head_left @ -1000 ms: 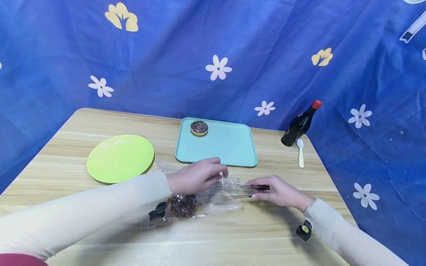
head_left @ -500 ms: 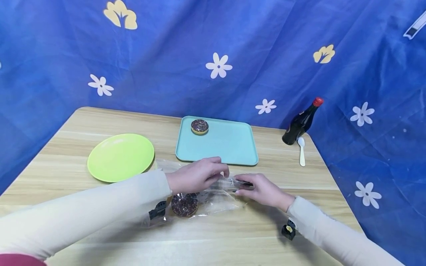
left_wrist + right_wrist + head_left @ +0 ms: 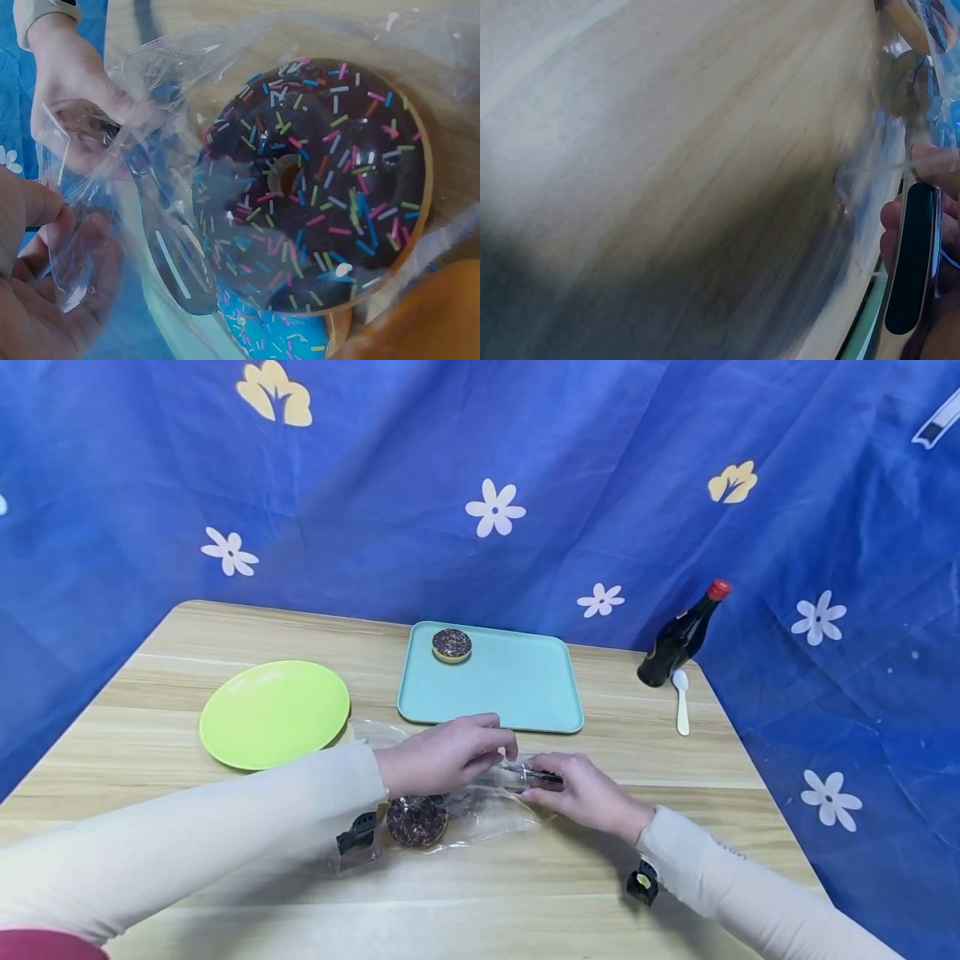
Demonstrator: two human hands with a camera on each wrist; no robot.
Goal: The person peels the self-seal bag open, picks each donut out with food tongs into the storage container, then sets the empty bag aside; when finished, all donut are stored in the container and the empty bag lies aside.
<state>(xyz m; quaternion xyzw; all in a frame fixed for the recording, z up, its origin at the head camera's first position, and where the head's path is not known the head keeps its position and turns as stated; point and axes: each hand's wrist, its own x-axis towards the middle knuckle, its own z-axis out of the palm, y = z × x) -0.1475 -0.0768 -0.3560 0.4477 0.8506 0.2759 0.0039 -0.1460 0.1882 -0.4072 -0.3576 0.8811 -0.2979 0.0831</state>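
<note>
A clear plastic bag (image 3: 491, 821) lies on the table with a chocolate doughnut with coloured sprinkles (image 3: 417, 821) in it. My left hand (image 3: 450, 752) pinches the bag's mouth near its upper edge. Metal tongs (image 3: 550, 777) with dark handle inlays are held in my right hand (image 3: 588, 789), at the bag's open end. In the left wrist view the slotted head of the tongs (image 3: 178, 266) reaches beside the chocolate doughnut, behind clear film. A blue-iced doughnut (image 3: 274, 330) shows partly beneath it; my left forearm hides it in the head view.
Behind the hands lies a turquoise tray (image 3: 517, 685) bearing another chocolate doughnut (image 3: 452, 645). A lime-green plate (image 3: 273, 714) is at the left. At the back right stand a dark bottle with a red cap (image 3: 678, 639) and a white spoon (image 3: 681, 702).
My right hand has moved left with the tongs, bringing their heads deeper into the bag. The left hand stays where it was on the bag.
</note>
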